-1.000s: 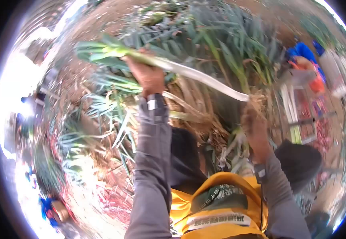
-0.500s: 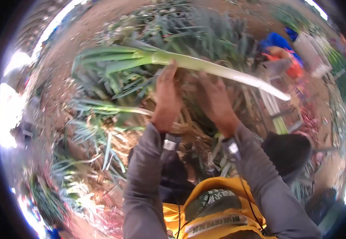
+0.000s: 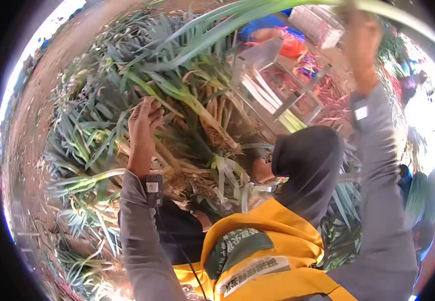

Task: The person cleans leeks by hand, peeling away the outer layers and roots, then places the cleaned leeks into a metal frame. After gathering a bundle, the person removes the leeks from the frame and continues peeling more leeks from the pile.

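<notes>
My right hand [image 3: 362, 45] is raised at the upper right, closed round a long leek [image 3: 252, 11]. The leek's green leaves trail left across the top, and its pale shank runs out to the right; the hand is blurred. My left hand [image 3: 144, 128] hovers at the left over a heap of leeks [image 3: 92, 108], its fingers loosely extended with nothing held. Just right of it, a leek with yellow-green leaves [image 3: 192, 100] lies on the heap, roots toward me.
A metal frame [image 3: 305, 93] holding a few white-stemmed leeks [image 3: 267, 95] stands beyond my knee [image 3: 307, 155]. Behind it lie an orange-red bag [image 3: 292, 46], blue material [image 3: 265, 24] and a pale crate [image 3: 317, 27]. Red strips [image 3: 330, 98] litter the ground.
My right hand has carried the leek up and to the right. The left hand is now apart from it, lower and further left over the heap. The view has turned.
</notes>
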A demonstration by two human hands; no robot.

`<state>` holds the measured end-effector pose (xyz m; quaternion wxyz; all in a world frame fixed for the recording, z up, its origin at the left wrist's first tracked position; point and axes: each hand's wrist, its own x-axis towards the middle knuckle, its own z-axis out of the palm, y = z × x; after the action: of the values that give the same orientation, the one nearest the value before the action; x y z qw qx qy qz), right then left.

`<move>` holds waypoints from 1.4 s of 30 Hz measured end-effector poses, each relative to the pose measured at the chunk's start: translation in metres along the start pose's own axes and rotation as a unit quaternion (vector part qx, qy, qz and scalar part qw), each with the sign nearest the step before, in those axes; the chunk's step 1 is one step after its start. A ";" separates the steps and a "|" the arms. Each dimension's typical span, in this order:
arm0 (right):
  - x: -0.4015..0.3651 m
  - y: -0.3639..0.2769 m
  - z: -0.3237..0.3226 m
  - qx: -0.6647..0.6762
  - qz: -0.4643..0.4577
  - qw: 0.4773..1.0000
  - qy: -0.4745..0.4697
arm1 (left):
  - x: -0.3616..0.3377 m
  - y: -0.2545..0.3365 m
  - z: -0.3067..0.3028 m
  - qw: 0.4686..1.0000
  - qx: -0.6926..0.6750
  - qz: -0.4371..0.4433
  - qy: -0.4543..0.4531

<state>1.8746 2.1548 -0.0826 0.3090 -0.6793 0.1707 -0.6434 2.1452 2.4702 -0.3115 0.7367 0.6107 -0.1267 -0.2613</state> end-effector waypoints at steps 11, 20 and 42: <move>0.082 0.076 -0.253 -0.702 -0.236 0.603 -0.294 | 0.052 -0.129 0.124 0.906 0.331 0.180 -0.193; -0.129 0.240 -0.241 -0.557 -0.035 0.536 -0.633 | 0.091 -0.199 0.286 0.802 0.404 0.328 -0.295; -0.205 0.343 -0.229 -0.275 0.127 0.720 -0.624 | 0.148 -0.264 0.357 0.737 0.446 0.420 -0.285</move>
<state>1.6835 1.9802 -0.4641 0.2243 -0.9540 0.1934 0.0468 2.0271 2.0616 -0.5074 0.3442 0.6509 -0.6767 -0.0008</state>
